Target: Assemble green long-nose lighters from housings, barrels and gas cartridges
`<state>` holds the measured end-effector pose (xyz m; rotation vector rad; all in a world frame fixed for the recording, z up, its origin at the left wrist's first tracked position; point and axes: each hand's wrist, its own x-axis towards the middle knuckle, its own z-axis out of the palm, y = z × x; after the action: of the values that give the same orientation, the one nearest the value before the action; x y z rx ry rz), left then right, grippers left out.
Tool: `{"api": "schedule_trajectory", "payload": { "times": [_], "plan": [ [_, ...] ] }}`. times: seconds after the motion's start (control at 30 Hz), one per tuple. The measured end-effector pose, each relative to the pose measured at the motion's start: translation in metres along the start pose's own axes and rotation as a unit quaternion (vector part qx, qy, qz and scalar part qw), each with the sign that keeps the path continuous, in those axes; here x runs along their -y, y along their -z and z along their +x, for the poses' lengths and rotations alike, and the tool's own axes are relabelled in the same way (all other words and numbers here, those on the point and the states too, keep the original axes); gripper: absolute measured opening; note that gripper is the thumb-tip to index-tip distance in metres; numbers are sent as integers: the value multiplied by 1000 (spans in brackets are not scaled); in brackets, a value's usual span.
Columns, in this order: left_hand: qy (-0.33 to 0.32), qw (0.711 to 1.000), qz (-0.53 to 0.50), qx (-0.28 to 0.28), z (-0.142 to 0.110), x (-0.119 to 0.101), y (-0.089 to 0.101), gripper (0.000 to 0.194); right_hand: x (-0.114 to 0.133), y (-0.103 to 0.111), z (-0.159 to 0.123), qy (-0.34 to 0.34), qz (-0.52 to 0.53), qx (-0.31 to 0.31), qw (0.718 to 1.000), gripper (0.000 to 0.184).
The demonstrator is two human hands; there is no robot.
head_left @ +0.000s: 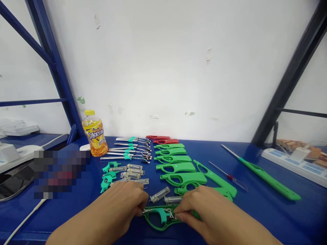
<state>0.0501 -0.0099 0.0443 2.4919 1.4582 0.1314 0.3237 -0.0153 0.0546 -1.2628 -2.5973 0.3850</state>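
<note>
A green lighter half shell [155,227] lies at the front of the table under both my hands. A teal trigger piece [161,214] sits in its loop, with thin white wires [169,212] beside it. My left hand [129,197] is closed at the shell's left end, pinching a metal tube [147,211]. My right hand [195,206] is closed over the shell's middle, its fingertips pinching the wires near a small dark part; the palm hides the shell's right side. Clear fuel tanks [160,195] lie just beyond the shell.
Behind are metal tubes with wires [125,157], teal triggers [106,183], green shells [182,178] and red shells [166,141]. A drink bottle [95,136] stands back left. Rightward lie a screwdriver [231,177], a whole green lighter [268,178] and a power strip [293,166].
</note>
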Motion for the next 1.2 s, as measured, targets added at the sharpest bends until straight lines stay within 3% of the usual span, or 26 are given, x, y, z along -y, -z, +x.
{"api": "schedule_trajectory", "payload": {
  "times": [0.17,0.37,0.47,0.63,0.97,1.2],
  "plan": [
    [-22,1000,6,17,2,7,-1,27,1,7,4,-2,-1,3,1000,30],
    [-59,997,48,26,6,11,8,41,3,1,17,31,-1,-63,998,25],
    [-38,995,93,3,8,9,15,46,5,-9,30,52,-36,-72,995,22],
    [-4,990,140,-19,16,5,19,32,8,-21,42,68,-60,-53,994,14],
    [-17,987,159,-30,30,10,1,21,9,-33,46,60,-51,-66,995,5],
    [14,984,171,-42,30,20,15,32,5,-39,49,78,-50,-73,993,10]
  ]
}}
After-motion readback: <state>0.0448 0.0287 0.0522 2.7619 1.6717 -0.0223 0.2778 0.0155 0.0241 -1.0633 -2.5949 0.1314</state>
